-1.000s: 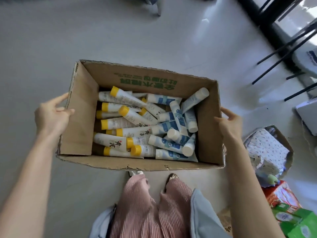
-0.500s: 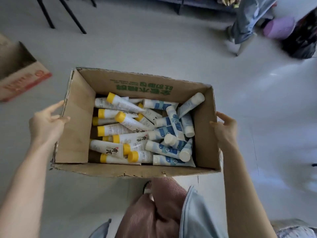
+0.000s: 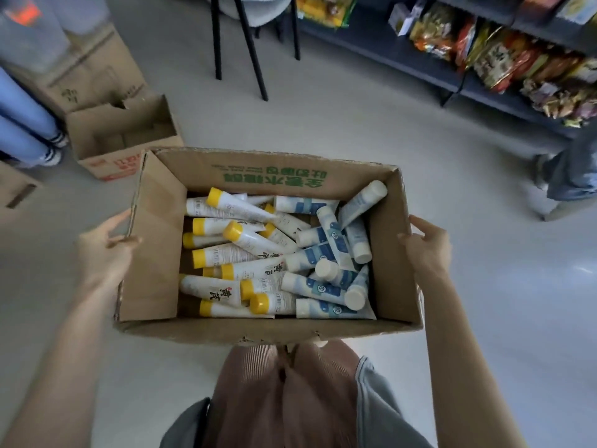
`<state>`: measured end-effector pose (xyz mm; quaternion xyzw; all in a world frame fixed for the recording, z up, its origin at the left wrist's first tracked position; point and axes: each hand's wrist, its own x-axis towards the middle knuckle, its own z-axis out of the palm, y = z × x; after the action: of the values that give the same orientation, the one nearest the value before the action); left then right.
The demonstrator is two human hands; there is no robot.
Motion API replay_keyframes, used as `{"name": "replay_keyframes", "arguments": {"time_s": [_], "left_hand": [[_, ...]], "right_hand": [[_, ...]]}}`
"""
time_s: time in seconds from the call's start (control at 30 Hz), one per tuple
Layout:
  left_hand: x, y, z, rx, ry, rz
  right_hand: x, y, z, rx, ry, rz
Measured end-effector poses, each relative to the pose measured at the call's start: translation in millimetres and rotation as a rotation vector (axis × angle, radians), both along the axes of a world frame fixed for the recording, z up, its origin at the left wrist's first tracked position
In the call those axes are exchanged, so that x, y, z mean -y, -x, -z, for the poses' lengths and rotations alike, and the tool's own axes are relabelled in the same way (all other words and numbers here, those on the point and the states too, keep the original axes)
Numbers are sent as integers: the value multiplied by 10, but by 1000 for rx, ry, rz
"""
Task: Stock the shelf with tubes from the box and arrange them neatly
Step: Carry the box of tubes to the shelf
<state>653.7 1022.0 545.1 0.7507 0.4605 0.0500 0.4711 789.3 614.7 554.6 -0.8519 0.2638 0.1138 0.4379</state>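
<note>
L hand (image 3: 106,250) & R hand (image 3: 426,244) each grip a side wall of the cardboard box (image 3: 155,263), which I'm holding up. Inside, jumbled: yellow-cap tubes (image 3: 223,255) on the left, white-cap blue tubes (image 3: 310,255) on the right. Further out there's an open carton (image 3: 129,124) on the left and a snack shelf (image 3: 387,43) far right.

Tubes (image 3: 255,240) lie in the box (image 3: 274,171), left hand (image 3: 103,250) at its left wall, right hand (image 3: 428,247) at its right. Behind left stands a second box (image 3: 122,137); behind right, the shelf (image 3: 403,56).
</note>
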Motion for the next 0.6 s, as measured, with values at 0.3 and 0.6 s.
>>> {"name": "replay_keyframes", "arguments": {"time_s": [0.3,0.6], "left_hand": [[-1079,-1177,7,27,19,21],[-1897,-2493,-90,73,5,42]], "right_hand": [[-1135,-1161,-21,0,35,13],[-1930,-2221,-74,-16,32,59]]}}
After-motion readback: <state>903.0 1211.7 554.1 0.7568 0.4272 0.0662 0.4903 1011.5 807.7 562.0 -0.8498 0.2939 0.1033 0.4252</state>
